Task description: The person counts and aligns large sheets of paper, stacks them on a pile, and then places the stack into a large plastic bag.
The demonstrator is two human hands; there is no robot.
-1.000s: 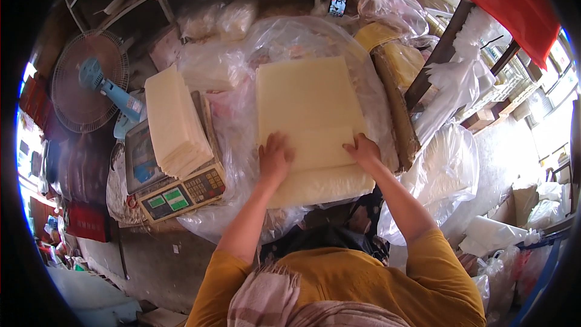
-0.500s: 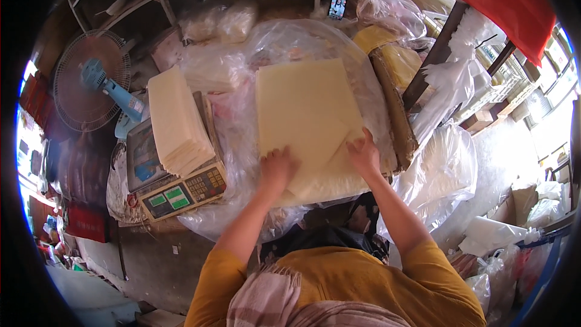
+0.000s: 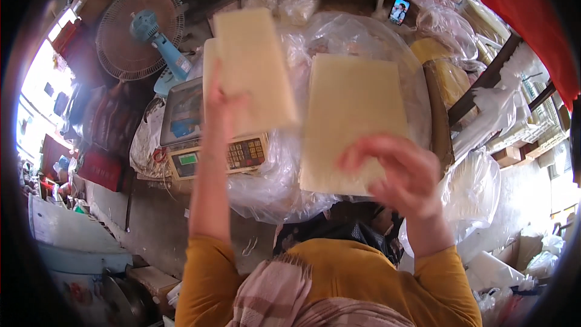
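My left hand (image 3: pixel 227 94) reaches up over the scale and grips a folded cream sheet (image 3: pixel 257 69), fingers along its left edge. The sheet's right edge is blurred. Beneath it, a pile of folded cream sheets (image 3: pixel 209 54) rests on the digital scale (image 3: pixel 248 152), mostly covered by the held sheet. To the right, a flat stack of cream sheets (image 3: pixel 354 106) lies on clear plastic. Over that stack's near right corner hovers my right hand (image 3: pixel 405 172), smeared by motion, its fingers bent and apart with nothing visible in them.
A blue desk fan (image 3: pixel 158 39) stands behind the scale on the left. Crumpled clear plastic (image 3: pixel 266 191) covers the tabletop. A cardboard edge (image 3: pixel 440 115) borders the table's right side, with bagged goods (image 3: pixel 478 184) beyond it. A lit phone (image 3: pixel 399 10) stands at the back.
My left hand has moved from the flat stack up and left to the scale, carrying a folded sheet. My right hand has lifted off the stack. The view has shifted left.
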